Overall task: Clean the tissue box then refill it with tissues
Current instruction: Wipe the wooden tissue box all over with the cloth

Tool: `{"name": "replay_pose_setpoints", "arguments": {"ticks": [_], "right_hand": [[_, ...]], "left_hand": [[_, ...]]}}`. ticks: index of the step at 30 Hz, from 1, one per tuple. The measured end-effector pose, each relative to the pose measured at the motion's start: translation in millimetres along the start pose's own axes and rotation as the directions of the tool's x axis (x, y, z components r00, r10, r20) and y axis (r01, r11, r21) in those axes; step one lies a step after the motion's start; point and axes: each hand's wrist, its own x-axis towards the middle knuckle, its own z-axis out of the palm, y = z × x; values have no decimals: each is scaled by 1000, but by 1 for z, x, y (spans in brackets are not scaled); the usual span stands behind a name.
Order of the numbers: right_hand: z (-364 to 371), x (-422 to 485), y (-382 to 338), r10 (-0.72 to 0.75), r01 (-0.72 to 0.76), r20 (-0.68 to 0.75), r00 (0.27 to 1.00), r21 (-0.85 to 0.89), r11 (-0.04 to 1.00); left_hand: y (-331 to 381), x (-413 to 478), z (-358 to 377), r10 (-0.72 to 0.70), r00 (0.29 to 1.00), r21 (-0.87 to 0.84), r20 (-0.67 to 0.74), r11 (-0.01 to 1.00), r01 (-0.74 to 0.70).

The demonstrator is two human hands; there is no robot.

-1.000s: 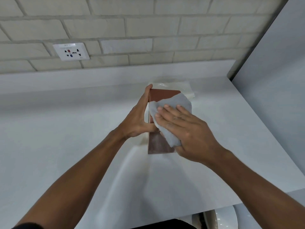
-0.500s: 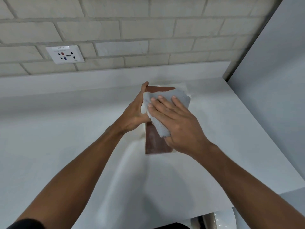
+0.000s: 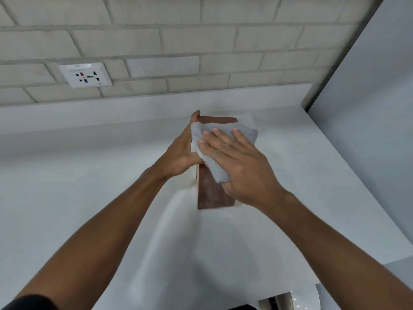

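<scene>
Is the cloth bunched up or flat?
Bunched up. The grey cloth lies in thick folds under the right hand on the tissue box.

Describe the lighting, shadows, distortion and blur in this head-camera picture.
Head view: soft, even light, no harsh glare; faint soft-edged shadows on the white counter below the arms; the wide lens bows the mortar lines of the brick wall; the right hand, cloth and tissue box look slightly blurred.

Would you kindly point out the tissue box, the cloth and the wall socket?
tissue box point(image 3: 212, 193): head view, brown face.
cloth point(image 3: 218, 171): head view, lower fold.
wall socket point(image 3: 85, 75): head view, white faceplate.
</scene>
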Motion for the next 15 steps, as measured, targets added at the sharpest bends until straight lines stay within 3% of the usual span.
{"name": "replay_pose_setpoints", "arguments": {"ticks": [8, 15], "right_hand": [[-9, -29, 25, 230, -220, -115, 967, 91, 971], [-2, -15, 17, 55, -56, -11, 998, -84, 995]], "left_hand": [[3, 7, -1, -29, 1000, -77, -11, 997, 28], [8, 7, -4, 2, 1000, -17, 26, 1000, -1]]}}
